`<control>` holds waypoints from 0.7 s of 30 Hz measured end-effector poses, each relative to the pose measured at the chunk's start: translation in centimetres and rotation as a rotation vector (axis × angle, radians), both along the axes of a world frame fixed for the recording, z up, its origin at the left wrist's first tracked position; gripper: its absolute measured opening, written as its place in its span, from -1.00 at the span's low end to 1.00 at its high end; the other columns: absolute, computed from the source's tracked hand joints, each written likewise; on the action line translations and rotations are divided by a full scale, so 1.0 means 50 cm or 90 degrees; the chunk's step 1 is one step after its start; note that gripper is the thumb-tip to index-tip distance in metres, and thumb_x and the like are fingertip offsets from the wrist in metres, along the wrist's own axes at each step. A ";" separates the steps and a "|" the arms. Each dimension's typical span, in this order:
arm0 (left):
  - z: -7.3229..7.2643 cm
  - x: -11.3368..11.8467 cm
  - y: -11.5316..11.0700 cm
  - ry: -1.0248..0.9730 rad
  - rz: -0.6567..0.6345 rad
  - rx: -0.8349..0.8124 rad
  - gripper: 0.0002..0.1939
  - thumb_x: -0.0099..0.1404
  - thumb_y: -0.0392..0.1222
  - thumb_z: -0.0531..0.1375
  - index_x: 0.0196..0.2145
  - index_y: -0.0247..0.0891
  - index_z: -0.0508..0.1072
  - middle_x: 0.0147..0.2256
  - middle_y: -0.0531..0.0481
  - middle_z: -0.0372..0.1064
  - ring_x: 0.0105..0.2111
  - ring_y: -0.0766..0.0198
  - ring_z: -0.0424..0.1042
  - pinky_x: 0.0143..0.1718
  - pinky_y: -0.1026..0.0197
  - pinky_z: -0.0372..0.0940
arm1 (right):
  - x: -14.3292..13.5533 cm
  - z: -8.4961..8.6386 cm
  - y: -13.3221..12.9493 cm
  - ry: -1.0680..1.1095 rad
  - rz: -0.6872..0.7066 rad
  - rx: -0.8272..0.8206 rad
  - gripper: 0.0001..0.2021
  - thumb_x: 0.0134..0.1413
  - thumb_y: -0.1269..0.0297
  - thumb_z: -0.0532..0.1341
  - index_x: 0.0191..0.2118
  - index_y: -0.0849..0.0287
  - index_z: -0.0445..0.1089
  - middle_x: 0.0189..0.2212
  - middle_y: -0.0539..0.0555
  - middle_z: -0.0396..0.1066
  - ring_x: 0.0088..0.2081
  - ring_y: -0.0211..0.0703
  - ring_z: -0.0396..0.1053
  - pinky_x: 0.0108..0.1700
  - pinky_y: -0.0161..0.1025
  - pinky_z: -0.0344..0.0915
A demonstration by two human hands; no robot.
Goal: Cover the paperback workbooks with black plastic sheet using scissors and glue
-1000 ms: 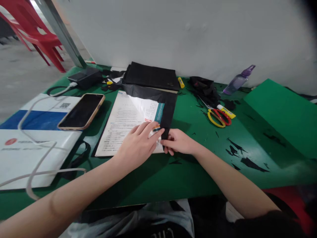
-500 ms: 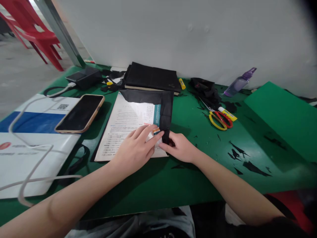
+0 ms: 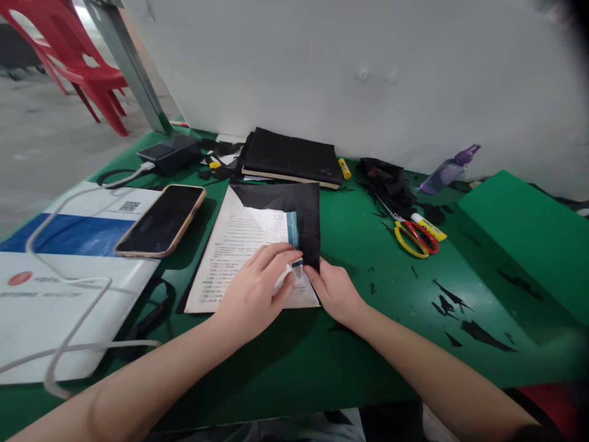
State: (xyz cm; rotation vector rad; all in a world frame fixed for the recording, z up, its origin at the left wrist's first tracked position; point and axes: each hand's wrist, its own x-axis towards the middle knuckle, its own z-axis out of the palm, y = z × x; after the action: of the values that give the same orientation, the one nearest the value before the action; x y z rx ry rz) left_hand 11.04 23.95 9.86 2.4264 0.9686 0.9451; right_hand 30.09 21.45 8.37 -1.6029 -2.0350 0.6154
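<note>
A printed sheet (image 3: 221, 264) lies on the green table with black material (image 3: 307, 215) folded over its top and right edges. My left hand (image 3: 264, 285) rests on the sheet's lower right part, its fingers curled round a small crumpled piece of white paper (image 3: 283, 277) with a coloured strip. At the sheet's right edge, my right hand (image 3: 338, 288) pinches the lower part of the black material between thumb and fingers. A white and teal printed piece (image 3: 291, 227) shows beside the black border.
Left are a phone (image 3: 161, 221), a white-blue packet (image 3: 69, 307) and a cable. Behind lies a black book (image 3: 289, 156). Scissors (image 3: 414, 238), a glue stick (image 3: 430, 227), a purple bottle (image 3: 448, 172), black scraps (image 3: 485, 334) and a green box (image 3: 529, 239) are right.
The view has shifted, so the table items appear lower. The black flap along the sheet's right edge now lies flatter, and my left fingers have curled more around the white piece.
</note>
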 end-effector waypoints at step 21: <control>0.057 -0.009 0.026 -0.584 0.046 -0.562 -0.76 0.25 -0.23 0.18 -0.11 -0.26 0.44 -0.07 -0.10 0.47 -0.01 0.14 0.43 0.10 -0.01 0.28 | -0.016 -0.008 -0.002 -0.221 0.057 0.182 -0.45 0.37 0.08 -0.25 -0.25 0.30 0.40 -0.60 0.11 0.45 -0.58 -0.16 0.41 -0.50 -0.27 0.08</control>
State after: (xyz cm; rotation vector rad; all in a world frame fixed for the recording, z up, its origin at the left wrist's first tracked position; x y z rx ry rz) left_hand 10.59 25.26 12.69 1.0530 0.8345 1.1462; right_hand 29.31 21.34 8.00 -1.5331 -2.3260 0.0661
